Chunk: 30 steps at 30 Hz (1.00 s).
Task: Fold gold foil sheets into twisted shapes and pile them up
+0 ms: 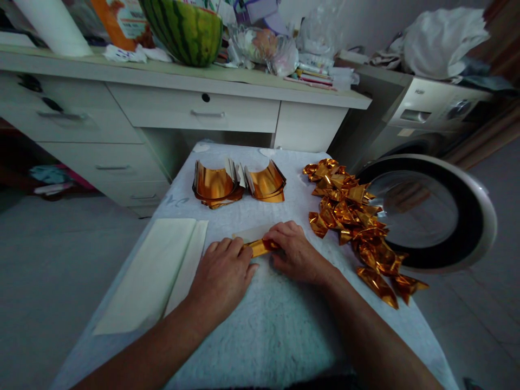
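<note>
Between my two hands lies a narrow roll of gold foil paper (259,248), close to the cloth-covered table. My left hand (225,265) is closed over its left end, the fingers bent down on it. The right end is pinched by my right hand (294,250), thumb below and fingers above. A pale sheet (249,233) shows just behind the roll, partly hidden by my hands. Farther back stand two curved stacks of gold foil sheets (215,184). Many folded gold foil pieces (345,203) are heaped along the table's right side.
White paper sheets (150,271) lie at the table's left. Behind is a white desk (239,114) bearing a cut watermelon (187,32) and plastic bags. An open washing machine door (426,211) stands close to the table's right edge.
</note>
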Each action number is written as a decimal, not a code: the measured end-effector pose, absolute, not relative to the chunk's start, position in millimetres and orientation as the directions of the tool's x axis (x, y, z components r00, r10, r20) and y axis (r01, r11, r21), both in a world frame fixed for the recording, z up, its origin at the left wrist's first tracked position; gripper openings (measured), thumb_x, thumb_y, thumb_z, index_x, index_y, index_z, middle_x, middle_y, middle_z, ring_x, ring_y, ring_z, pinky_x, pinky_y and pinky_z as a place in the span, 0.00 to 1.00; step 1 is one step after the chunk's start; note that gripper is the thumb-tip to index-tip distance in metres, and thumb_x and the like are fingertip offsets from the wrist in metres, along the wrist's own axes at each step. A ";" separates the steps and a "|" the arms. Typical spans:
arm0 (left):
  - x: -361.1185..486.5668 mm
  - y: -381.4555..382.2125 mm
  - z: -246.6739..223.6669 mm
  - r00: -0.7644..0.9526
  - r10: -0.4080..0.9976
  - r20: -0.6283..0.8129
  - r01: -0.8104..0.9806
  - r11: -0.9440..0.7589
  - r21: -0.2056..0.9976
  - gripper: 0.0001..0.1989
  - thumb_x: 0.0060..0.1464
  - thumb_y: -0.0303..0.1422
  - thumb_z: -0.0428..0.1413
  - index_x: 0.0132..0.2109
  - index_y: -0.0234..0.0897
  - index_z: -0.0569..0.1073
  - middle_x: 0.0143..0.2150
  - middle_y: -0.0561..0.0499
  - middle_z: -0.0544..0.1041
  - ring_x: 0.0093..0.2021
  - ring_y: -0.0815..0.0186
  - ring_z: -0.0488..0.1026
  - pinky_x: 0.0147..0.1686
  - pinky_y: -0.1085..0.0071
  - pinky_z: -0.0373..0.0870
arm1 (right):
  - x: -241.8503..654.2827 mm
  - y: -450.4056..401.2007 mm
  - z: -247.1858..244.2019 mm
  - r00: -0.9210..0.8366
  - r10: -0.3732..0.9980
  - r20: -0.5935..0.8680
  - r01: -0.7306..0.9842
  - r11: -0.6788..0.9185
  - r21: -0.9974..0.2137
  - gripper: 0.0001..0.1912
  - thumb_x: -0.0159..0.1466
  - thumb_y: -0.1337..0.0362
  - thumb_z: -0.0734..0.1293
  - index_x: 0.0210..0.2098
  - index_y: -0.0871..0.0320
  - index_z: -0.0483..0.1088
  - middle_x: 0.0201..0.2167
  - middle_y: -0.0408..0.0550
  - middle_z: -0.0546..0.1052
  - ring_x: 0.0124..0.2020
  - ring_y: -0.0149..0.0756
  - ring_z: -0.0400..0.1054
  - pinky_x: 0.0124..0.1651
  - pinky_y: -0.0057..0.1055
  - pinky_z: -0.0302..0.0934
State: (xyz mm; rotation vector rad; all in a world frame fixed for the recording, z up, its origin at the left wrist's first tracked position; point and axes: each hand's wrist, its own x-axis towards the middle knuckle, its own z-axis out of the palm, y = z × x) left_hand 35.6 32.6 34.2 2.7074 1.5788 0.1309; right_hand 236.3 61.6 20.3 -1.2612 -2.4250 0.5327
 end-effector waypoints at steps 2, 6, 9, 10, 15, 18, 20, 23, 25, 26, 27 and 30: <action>43.0 36.2 37.1 0.482 0.875 0.050 0.873 -0.484 0.052 0.08 0.59 0.34 0.58 0.41 0.35 0.77 0.40 0.44 0.76 0.44 0.50 0.74 0.43 0.53 0.73 | 236.9 63.3 17.0 -0.528 0.837 0.143 0.710 0.527 -0.467 0.16 0.55 0.77 0.64 0.40 0.57 0.72 0.39 0.47 0.73 0.43 0.41 0.60 0.47 0.37 0.52; 49.7 39.1 33.9 0.446 0.894 -0.042 0.894 -0.443 0.069 0.10 0.62 0.27 0.51 0.46 0.35 0.76 0.42 0.46 0.76 0.39 0.56 0.78 0.33 0.62 0.76 | 238.0 65.4 13.2 -0.541 0.823 0.173 0.695 0.553 -0.459 0.17 0.55 0.77 0.63 0.40 0.57 0.73 0.40 0.47 0.74 0.43 0.40 0.61 0.46 0.36 0.53; 48.8 37.0 30.5 0.457 0.887 -0.068 0.889 -0.457 0.008 0.15 0.61 0.21 0.47 0.48 0.36 0.75 0.42 0.47 0.77 0.34 0.58 0.79 0.28 0.64 0.75 | 239.0 66.0 12.6 -0.543 0.815 0.202 0.682 0.569 -0.460 0.16 0.55 0.77 0.63 0.40 0.58 0.74 0.39 0.48 0.74 0.42 0.39 0.61 0.47 0.36 0.53; 47.7 35.8 29.6 0.464 0.884 -0.061 0.885 -0.465 -0.011 0.15 0.60 0.20 0.47 0.47 0.36 0.75 0.42 0.48 0.77 0.33 0.58 0.79 0.28 0.64 0.76 | 239.3 66.2 12.6 -0.538 0.817 0.208 0.682 0.567 -0.462 0.16 0.55 0.77 0.64 0.41 0.58 0.74 0.40 0.48 0.74 0.43 0.40 0.61 0.47 0.36 0.53; 38.0 32.5 20.4 0.488 0.870 0.070 0.872 -0.483 -0.083 0.15 0.59 0.19 0.49 0.47 0.37 0.75 0.43 0.49 0.80 0.31 0.61 0.79 0.28 0.65 0.77 | 239.6 68.1 10.3 -0.490 0.840 0.233 0.691 0.538 -0.484 0.13 0.55 0.77 0.64 0.37 0.58 0.73 0.41 0.49 0.73 0.44 0.40 0.61 0.46 0.36 0.54; 32.1 36.1 9.2 0.508 0.821 0.260 0.859 -0.507 -0.078 0.16 0.59 0.19 0.48 0.47 0.37 0.75 0.47 0.47 0.80 0.34 0.60 0.80 0.32 0.64 0.79 | 238.1 68.3 9.2 -0.477 0.841 0.256 0.677 0.537 -0.502 0.12 0.55 0.78 0.63 0.34 0.57 0.71 0.38 0.48 0.72 0.42 0.40 0.61 0.46 0.35 0.54; 30.0 39.9 2.4 0.529 0.744 0.408 0.823 -0.567 -0.033 0.15 0.60 0.19 0.47 0.46 0.35 0.75 0.50 0.43 0.79 0.44 0.57 0.79 0.44 0.60 0.79 | 236.8 67.2 9.8 -0.472 0.840 0.269 0.670 0.540 -0.509 0.13 0.54 0.80 0.63 0.33 0.57 0.69 0.36 0.47 0.72 0.41 0.39 0.61 0.45 0.35 0.54; 29.8 43.8 -2.4 0.493 0.699 0.517 0.785 -0.614 0.082 0.14 0.61 0.21 0.47 0.50 0.33 0.73 0.53 0.39 0.76 0.52 0.55 0.75 0.54 0.56 0.74 | 235.3 64.2 12.1 -0.475 0.826 0.303 0.657 0.562 -0.503 0.14 0.51 0.80 0.63 0.32 0.57 0.67 0.35 0.46 0.72 0.40 0.39 0.60 0.45 0.35 0.53; 30.5 44.4 -1.3 0.452 0.722 0.524 0.769 -0.613 0.181 0.14 0.61 0.22 0.48 0.51 0.33 0.71 0.55 0.39 0.74 0.55 0.54 0.73 0.56 0.56 0.73 | 234.5 61.7 13.8 -0.487 0.808 0.332 0.645 0.589 -0.487 0.14 0.52 0.79 0.63 0.34 0.56 0.67 0.35 0.46 0.72 0.40 0.39 0.60 0.45 0.35 0.53; 30.6 44.5 0.1 0.432 0.743 0.511 0.758 -0.606 0.239 0.13 0.61 0.23 0.49 0.51 0.34 0.71 0.56 0.39 0.73 0.56 0.55 0.73 0.56 0.56 0.72 | 234.0 60.3 14.7 -0.495 0.797 0.347 0.638 0.604 -0.477 0.14 0.52 0.79 0.63 0.35 0.56 0.67 0.36 0.46 0.72 0.41 0.40 0.60 0.45 0.36 0.52; 30.4 44.5 1.6 0.414 0.764 0.495 0.742 -0.598 0.302 0.12 0.61 0.24 0.49 0.51 0.35 0.70 0.57 0.40 0.73 0.57 0.55 0.72 0.57 0.57 0.72 | 233.3 58.9 15.5 -0.502 0.786 0.361 0.633 0.618 -0.466 0.15 0.53 0.79 0.63 0.36 0.56 0.68 0.36 0.46 0.72 0.41 0.40 0.60 0.45 0.36 0.52; 28.0 46.2 4.0 0.379 0.819 0.430 0.683 -0.562 0.466 0.10 0.60 0.26 0.51 0.49 0.38 0.69 0.57 0.42 0.72 0.58 0.58 0.71 0.57 0.60 0.72 | 230.1 55.1 17.6 -0.530 0.753 0.389 0.617 0.657 -0.433 0.13 0.57 0.77 0.63 0.38 0.56 0.69 0.36 0.47 0.72 0.41 0.40 0.60 0.45 0.36 0.51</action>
